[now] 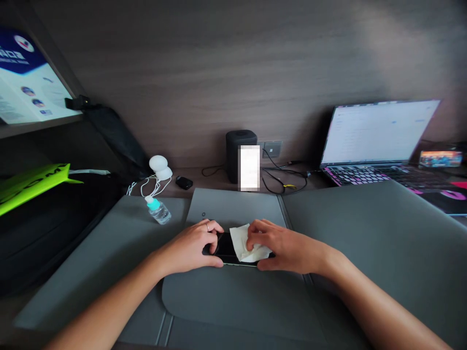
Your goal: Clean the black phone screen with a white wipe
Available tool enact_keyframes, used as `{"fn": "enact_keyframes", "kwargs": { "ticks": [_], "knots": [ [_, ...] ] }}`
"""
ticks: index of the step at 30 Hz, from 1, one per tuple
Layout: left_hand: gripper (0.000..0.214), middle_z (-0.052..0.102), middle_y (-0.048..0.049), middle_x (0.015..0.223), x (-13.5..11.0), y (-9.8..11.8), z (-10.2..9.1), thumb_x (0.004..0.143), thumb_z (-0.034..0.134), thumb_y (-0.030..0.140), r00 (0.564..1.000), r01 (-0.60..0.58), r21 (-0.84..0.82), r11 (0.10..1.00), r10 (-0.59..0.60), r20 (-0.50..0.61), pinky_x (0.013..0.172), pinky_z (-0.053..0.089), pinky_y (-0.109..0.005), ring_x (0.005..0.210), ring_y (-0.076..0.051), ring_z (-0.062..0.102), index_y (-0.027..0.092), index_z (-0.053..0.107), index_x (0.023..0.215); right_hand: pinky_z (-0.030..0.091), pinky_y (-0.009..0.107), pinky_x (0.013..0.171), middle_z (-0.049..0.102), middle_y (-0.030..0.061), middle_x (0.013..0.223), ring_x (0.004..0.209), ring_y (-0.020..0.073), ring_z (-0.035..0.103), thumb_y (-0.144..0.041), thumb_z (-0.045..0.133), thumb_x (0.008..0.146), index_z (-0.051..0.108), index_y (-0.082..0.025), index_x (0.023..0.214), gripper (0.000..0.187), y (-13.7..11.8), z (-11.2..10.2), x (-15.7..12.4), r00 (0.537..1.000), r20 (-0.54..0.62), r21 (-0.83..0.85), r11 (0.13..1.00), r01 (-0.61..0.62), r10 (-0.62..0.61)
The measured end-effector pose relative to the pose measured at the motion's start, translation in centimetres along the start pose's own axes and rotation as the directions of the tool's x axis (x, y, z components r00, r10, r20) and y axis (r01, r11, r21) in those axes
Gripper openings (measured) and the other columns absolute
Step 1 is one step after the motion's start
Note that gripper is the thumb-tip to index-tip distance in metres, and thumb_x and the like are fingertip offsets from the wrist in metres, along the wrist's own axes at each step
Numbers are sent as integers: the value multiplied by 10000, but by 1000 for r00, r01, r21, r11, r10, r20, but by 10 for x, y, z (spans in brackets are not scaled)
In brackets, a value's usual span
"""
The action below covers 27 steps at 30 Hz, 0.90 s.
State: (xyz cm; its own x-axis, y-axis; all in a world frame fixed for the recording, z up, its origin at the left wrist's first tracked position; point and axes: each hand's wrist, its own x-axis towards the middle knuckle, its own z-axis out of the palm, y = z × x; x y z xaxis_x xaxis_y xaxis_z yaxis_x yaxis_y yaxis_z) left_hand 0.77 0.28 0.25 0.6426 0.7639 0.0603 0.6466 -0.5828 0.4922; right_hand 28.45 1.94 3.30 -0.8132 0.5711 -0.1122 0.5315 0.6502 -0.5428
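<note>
A black smartphone [226, 247] lies flat on a grey folded case [233, 296], its long side running left to right. My left hand [195, 247] grips the phone's left end, thumb on the near edge and fingers curled over the far side. Pressed on the right part of the screen is a white tissue [240, 242], bunched under the curled fingers of my right hand [272, 243]. The right thumb rests at the phone's near edge. My right hand and the tissue hide the phone's right end.
A small clear spray bottle [160, 212] with a teal collar lies to the left. Behind are a white round device [159, 166], a black key fob [184, 183], a dark speaker [233, 155] and black cables [292, 177]. An open laptop [375, 136] stands back right.
</note>
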Motion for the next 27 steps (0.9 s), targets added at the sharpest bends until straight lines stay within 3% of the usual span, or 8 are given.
{"fn": "enact_keyframes", "kwargs": {
  "ticks": [4, 11, 18, 27],
  "knots": [
    [274, 589, -28, 1229, 0, 2, 0, 749, 800, 300, 1000, 11, 7, 1000, -11, -9, 886, 460, -354, 1099, -252, 567, 211, 541, 740, 424, 356, 917, 549, 64, 1070, 1040, 230, 514, -196, 721, 799, 661, -219, 1071, 279, -1, -1, 0, 1000, 0, -28, 999, 31, -31],
    [372, 611, -18, 1163, -1, 4, 0, 761, 780, 293, 999, 28, 12, 1000, -28, -31, 895, 458, -339, 1078, -247, 573, 261, 548, 1050, 427, 371, 905, 557, 75, 1073, 1027, 241, 510, -205, 706, 801, 663, -219, 1071, 274, -3, 0, 0, 999, -8, -62, 997, 45, -45],
    [389, 602, -14, 1174, -2, 5, 0, 757, 766, 286, 1000, 19, 33, 999, -19, -25, 897, 460, -342, 1076, -244, 572, 268, 550, 1080, 438, 355, 909, 541, 72, 1116, 1066, 238, 512, -186, 714, 783, 654, -230, 1080, 305, -4, 2, 0, 1000, -7, -45, 999, -6, 6],
    [443, 575, -23, 1231, 1, 8, 4, 752, 791, 299, 1000, -9, 60, 998, 10, -23, 963, 430, -366, 1130, -255, 536, 262, 525, 1103, 435, 358, 884, 565, 75, 1061, 1038, 246, 516, -211, 711, 810, 663, -216, 1077, 271, -5, 0, 1, 999, 7, -80, 996, 38, -37]
  ]
}}
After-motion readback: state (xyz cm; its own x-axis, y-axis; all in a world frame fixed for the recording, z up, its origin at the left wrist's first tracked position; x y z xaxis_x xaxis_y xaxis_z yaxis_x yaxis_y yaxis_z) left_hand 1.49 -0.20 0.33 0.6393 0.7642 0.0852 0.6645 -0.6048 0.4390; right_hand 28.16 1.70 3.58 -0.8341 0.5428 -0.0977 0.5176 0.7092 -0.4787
